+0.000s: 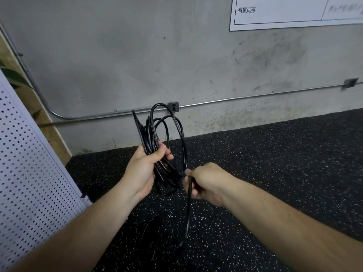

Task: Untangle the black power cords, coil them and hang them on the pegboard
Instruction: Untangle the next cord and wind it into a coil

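My left hand [146, 165] grips a bundle of black power cord loops [157, 130] that stands up above its fingers and hangs below its palm. A strand runs from the bundle over to my right hand [204, 181], which holds it in curled fingers; the loose tail [188, 213] drops from that hand toward the floor. More black cord [155, 238] lies blurred on the dark floor below my hands. The white pegboard [29, 163] stands at the left edge, with no hooks visible on this part.
A grey concrete wall [137, 55] is ahead, with a metal conduit [235, 100] and an outlet box [173, 107] low on it. The floor [275, 154] is black speckled rubber. A white poster [294, 10] hangs top right. Green leaves [13, 77] show at left.
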A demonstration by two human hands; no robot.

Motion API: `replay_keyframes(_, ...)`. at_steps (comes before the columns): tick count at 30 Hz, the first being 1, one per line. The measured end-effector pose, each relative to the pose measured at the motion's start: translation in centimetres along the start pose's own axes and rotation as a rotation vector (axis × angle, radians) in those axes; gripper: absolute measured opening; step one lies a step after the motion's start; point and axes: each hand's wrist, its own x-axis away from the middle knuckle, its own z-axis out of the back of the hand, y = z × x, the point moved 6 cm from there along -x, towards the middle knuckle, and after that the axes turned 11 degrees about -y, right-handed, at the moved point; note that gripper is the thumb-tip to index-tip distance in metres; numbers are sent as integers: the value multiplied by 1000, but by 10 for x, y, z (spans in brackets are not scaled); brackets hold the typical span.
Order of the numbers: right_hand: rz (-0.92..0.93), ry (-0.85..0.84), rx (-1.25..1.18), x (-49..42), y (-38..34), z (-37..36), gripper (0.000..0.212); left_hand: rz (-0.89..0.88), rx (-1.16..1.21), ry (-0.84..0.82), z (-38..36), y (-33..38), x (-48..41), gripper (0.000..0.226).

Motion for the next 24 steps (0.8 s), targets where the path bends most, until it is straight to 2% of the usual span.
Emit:
replay_keyframes(5,-21,-22,-117,-7,2,-4,29,-27,-132,-130,-16,-4,7,14)
replay_keyframes(11,-6,-161,-336,0,-11,-10,45,22,-218,-263,-28,-17,16,27)
replay_keyframes(15,14,-262,-450,13,-22,-13,28,7,-142,-256,-27,-19,14,23)
replay_keyframes(19,55,-300,-384,20,-25,-18,8,0,-158,-258,-31,-19,13,42)
replay_keyframes(23,70,-312,-337,25,-28,-23,18,11,-251,-209,-27,-17,10,51)
replay_keyframes(24,71,-322,-295,28,-29,-25,15,14,-247,-199,-26,-15,10,50)
